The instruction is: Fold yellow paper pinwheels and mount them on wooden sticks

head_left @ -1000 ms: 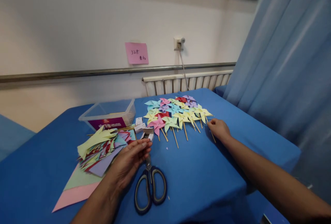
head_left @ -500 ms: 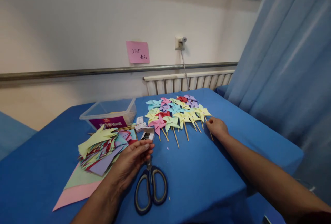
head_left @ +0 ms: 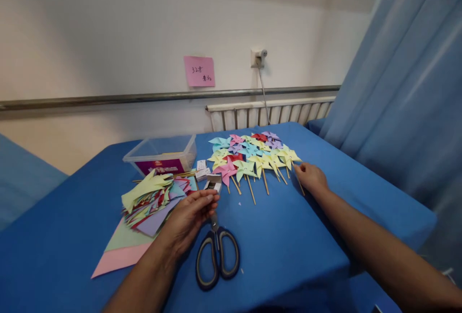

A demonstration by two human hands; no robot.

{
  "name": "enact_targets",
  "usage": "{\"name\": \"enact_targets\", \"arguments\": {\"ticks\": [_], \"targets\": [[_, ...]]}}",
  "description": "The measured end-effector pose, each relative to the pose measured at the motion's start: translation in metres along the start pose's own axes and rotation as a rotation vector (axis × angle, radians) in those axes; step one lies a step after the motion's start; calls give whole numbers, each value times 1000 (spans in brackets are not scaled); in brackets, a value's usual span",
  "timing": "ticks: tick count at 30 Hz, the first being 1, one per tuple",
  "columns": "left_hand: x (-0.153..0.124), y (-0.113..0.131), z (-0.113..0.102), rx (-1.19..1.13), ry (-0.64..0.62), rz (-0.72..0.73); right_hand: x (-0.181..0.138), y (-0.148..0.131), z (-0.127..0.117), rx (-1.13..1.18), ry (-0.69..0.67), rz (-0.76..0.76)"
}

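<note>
My right hand (head_left: 311,178) rests on the blue table (head_left: 288,245), fingers curled round the wooden stick of the rightmost yellow pinwheel (head_left: 290,155). That pinwheel lies at the edge of a cluster of paper pinwheels (head_left: 249,154) in several colours. My left hand (head_left: 189,216) hovers over the table, its fingers curved with the tips close together near a small open box (head_left: 214,182). Whether the fingers pinch anything is hidden. Black-handled scissors (head_left: 217,254) lie just right of that hand.
A pile of cut coloured paper (head_left: 153,197) lies on larger pink and green sheets (head_left: 121,255). Behind it stands a clear plastic tub (head_left: 162,154) with loose sticks beside it. A radiator (head_left: 270,110), a wall and a blue curtain (head_left: 404,86) border the table.
The view has shifted slightly, so everything sits a little further right. Both hands stay where they were relative to the pinwheels and the box.
</note>
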State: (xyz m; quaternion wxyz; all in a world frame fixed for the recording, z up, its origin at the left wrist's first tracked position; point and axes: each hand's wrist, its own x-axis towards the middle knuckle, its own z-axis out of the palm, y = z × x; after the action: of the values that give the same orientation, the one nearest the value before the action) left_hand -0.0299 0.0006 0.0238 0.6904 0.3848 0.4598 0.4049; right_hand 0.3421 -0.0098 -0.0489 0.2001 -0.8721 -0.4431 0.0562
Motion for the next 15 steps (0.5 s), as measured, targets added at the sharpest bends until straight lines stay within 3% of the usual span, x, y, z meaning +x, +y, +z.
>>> {"name": "enact_targets", "arguments": {"ticks": [3,5,7,12,15], "targets": [[3,2,-6,-70,92,111,-9,-2,-6,57,131,6],[6,6,-12,-121,174,218,-22,-13,-10,189,222,-95],[9,10,-19,-175,266,295,-42,-37,-13,372,227,-238],[14,21,-37,-254,433,461,-111,-128,-6,753,-79,-536],[15,25,-42,-282,502,527,-144,-174,17,848,-290,-559]]}}
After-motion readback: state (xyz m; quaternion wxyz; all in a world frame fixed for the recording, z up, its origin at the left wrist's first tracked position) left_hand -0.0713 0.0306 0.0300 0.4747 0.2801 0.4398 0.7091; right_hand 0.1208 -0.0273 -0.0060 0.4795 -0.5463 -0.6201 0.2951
